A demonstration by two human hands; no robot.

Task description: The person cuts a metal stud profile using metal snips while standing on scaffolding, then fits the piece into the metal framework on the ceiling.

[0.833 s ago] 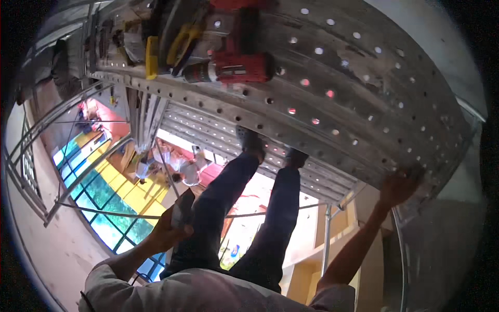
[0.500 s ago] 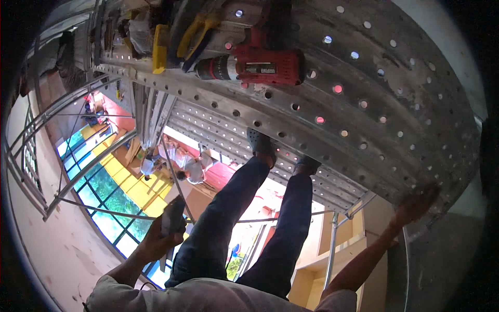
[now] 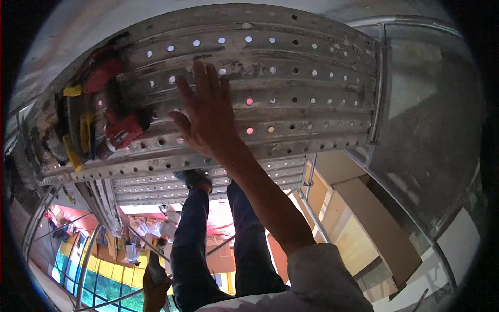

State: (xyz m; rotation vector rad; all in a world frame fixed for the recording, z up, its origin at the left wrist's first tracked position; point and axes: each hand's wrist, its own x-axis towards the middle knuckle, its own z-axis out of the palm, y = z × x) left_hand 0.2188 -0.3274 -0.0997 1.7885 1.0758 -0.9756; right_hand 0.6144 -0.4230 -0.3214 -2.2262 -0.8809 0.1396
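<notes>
My right hand point(image 3: 208, 117) is over the perforated metal scaffold plank point(image 3: 332, 112), fingers spread, holding nothing. Whether its palm touches the metal I cannot tell. Low on the left, beside my leg, my left hand point(image 3: 156, 291) is closed round a dark grey handheld tool point(image 3: 154, 265), whose exact kind is unclear. To the left of my right hand, a red cordless drill point(image 3: 125, 130) lies on the plank. Yellow-and-dark hand tools point(image 3: 86, 130) lie beside the drill, partly blurred.
My feet are on a lower perforated platform point(image 3: 150, 190). Metal scaffold tubes point(image 3: 382, 83) frame the right end, with wooden panels point(image 3: 364, 229) beneath. Far below on the left, people point(image 3: 166, 226) are near a yellow surface point(image 3: 132, 273) and windows.
My view has swung right, so the drill and tools appear farther left. My right hand has moved from the plank's right edge to over its middle. My left hand keeps its tool.
</notes>
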